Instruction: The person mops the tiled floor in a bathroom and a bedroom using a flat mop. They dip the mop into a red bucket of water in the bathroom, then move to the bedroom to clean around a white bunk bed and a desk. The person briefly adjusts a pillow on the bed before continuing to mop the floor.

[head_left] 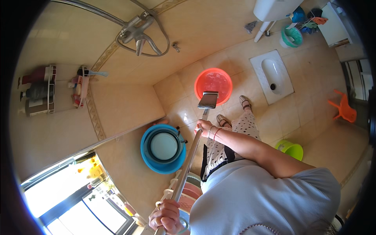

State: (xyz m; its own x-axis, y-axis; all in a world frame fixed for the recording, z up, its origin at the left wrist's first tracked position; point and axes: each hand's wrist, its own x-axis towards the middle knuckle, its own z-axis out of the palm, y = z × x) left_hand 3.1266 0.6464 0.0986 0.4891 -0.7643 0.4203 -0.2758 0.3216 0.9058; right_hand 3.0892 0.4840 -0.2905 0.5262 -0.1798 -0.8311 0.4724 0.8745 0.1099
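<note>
A mop with a long metal pole [189, 163] slants across me, held in both hands. My left hand [167, 216] is wrapped round the upper part of the pole, at the bottom of the view. Farther down, my right hand [204, 127] grips the pole just short of the head. The mop's dark, flat rectangular head [208, 100] overlaps the near rim of a red basin [198, 81] on the floor. Water with some foam shows in the basin. Whether the head touches the rim, I cannot tell.
Right of the basin a white squat toilet [288, 83] is set in the tiled floor. A blue tub [161, 170] with a grey basin inside stands left. A green bucket [296, 152], an orange stool [346, 109] and a lined bin [289, 42] are on the right. A shower tap [137, 31] juts from the wall.
</note>
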